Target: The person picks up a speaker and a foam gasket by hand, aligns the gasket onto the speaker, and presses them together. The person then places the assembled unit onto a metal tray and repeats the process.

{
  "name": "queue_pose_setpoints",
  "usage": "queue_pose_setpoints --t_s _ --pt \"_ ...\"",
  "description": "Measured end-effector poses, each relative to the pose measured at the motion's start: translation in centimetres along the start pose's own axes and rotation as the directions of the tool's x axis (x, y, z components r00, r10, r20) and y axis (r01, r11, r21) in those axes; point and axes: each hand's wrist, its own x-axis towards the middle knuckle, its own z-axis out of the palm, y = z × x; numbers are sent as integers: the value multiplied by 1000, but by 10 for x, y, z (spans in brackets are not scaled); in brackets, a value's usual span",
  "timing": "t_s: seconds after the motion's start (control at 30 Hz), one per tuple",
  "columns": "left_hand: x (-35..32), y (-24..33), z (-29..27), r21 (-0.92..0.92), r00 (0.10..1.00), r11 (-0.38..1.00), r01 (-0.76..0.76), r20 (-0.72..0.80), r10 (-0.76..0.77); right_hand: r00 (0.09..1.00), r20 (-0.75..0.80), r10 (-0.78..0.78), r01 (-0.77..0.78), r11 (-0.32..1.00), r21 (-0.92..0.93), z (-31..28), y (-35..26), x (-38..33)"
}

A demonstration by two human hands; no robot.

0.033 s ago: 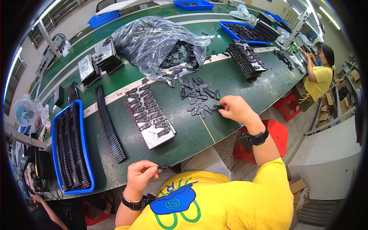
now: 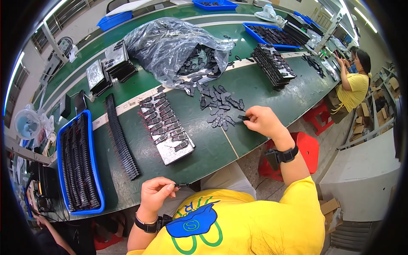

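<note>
My right hand (image 2: 262,121) pinches a small flat black plastic part (image 2: 243,117) just above the table, at the right edge of a loose spread of similar black parts (image 2: 221,108). Close to my body, past the table's near edge, my left hand (image 2: 158,193) pinches a small dark piece (image 2: 180,185) between thumb and fingertips; its kind is too small to tell. Ahead of my left hand lies a silvery block (image 2: 172,155) topped with rows of small black devices (image 2: 163,119) trailing thin red wires.
A clear plastic bag (image 2: 155,46) spills black parts onto the green table (image 2: 204,153). At left are a long row of black pieces (image 2: 121,138) and a blue tray (image 2: 101,199). A stack of loaded plates (image 2: 274,68) stands right; a co-worker (image 2: 355,85) sits beyond, near red stools (image 2: 304,148).
My right hand has shifted very slightly to the right with the black part. Everything else looks the same.
</note>
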Motion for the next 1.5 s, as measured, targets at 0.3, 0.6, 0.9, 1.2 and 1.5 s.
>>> queue_pose_setpoints --t_s 0.3,0.6,0.9,1.2,1.5 --pt "-6 2 -1 45 992 996 76 -101 -71 992 -3 128 -56 452 890 42 -36 -34" --pt "-1 23 13 42 940 958 284 -208 -269 923 -3 -385 242 574 782 72 -121 -26" --pt "-13 22 13 -41 937 962 271 -217 -273 765 -55 -642 614 699 367 98 -160 -29" --pt "-9 18 14 -102 945 960 262 -176 -277 753 -64 -655 651 729 211 103 -161 -34" --pt "-9 16 16 -131 951 958 254 -150 -272 767 -43 -640 635 748 191 106 -160 -36"
